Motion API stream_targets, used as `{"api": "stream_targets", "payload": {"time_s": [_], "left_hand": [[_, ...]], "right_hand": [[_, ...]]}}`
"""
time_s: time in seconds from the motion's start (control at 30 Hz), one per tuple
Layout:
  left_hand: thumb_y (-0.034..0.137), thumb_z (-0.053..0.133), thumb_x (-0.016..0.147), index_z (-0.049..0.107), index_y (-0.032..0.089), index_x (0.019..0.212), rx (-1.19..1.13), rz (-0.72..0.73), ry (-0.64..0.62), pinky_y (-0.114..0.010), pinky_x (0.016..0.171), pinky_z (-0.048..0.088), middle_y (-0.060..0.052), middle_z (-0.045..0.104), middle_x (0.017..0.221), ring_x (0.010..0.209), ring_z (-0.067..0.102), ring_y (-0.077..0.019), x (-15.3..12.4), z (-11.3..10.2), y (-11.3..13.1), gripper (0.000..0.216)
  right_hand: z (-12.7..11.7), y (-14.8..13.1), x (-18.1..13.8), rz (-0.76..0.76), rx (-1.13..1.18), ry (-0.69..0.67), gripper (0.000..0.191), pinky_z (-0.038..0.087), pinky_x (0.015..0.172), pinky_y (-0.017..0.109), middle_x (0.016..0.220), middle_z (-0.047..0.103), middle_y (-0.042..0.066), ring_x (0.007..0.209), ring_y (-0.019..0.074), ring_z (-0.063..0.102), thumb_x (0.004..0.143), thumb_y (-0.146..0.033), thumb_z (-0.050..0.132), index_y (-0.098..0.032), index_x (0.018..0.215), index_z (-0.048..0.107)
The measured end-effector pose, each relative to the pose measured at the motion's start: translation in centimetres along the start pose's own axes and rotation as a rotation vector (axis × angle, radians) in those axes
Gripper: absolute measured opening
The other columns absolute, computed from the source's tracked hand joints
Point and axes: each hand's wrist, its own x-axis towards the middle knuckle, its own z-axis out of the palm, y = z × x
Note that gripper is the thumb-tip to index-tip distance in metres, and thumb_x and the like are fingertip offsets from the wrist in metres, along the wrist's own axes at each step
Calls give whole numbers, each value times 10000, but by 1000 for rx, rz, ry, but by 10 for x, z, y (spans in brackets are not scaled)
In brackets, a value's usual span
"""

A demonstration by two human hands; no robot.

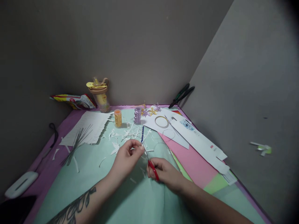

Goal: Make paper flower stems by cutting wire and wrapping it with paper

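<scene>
My left hand (pixel 130 155) is closed in a pinch at the lower end of a narrow, dark blue strip with a twisted look (pixel 142 133). The strip stands out upward from my fingertips; the part between the fingers is hidden. In my right hand (pixel 163 172) is a pair of small scissors (pixel 153 170) with red handles, the fingers wrapped around them. Their thin blades point up and left, close to my left fingertips; I cannot tell whether they touch the strip. White paper scraps (pixel 130 133) lie scattered just beyond my hands.
Behind the scraps stand an orange spool (pixel 118 118), a purple spool (pixel 137 115) and a drinking bottle (pixel 101 96). Thin wires (pixel 78 144) lie on ragged white paper (pixel 90 124) at left. At right are a gold ring (pixel 161 122), flower shapes (pixel 153 111), pliers (pixel 182 95) and coloured sheets (pixel 193 161).
</scene>
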Motion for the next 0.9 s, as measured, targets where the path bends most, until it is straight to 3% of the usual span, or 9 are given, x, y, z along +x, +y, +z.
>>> {"api": "stream_targets", "payload": {"time_s": [0.1,0.2,0.33,0.43,0.6,0.8,0.9], "left_hand": [[390,724,654,647,143,986,-191,-137,-35,-187,481,322,-26,649,765,532,474,-65,2,2,-3,421],[358,760,625,693,116,912,-315,-233,-68,-180,498,338,-69,690,829,580,520,-70,2,5,-3,381],[344,760,634,705,119,861,-315,-289,-38,-181,409,217,-37,686,782,422,331,-3,0,6,-2,325],[358,750,645,701,121,872,-301,-291,-36,-188,400,154,-25,667,746,405,233,4,0,5,-4,332],[368,743,644,692,110,800,-292,-280,-41,-188,403,177,-47,656,796,426,267,-2,1,5,-8,306],[346,745,641,645,106,911,-387,-285,-1,-163,370,106,-16,625,752,401,211,15,5,2,-2,375],[336,738,647,630,107,908,-410,-238,30,-157,362,105,-5,616,748,395,204,18,9,-4,4,364]], "right_hand": [[1,0,1,32,-14,18,185,257,471,209,556,492,-36,472,59,357,669,-266,636,-149,622,500],[3,1,1,59,-25,59,205,248,453,204,534,478,-46,455,53,352,667,-278,631,-159,609,474],[3,2,1,74,-32,82,188,239,428,199,502,459,-58,425,47,346,672,-260,605,-166,592,463],[4,1,1,87,-26,74,153,240,414,195,505,475,-54,408,42,355,666,-237,578,-164,583,472],[4,3,1,88,4,70,163,229,393,186,508,511,-45,385,35,354,668,-239,575,-162,574,467],[-1,11,-1,123,31,-37,110,195,374,188,475,498,-36,366,39,331,686,-209,536,-143,597,529],[-4,11,-4,78,-116,-77,113,296,430,189,559,528,-14,460,65,424,697,-199,571,-149,602,536]]}}
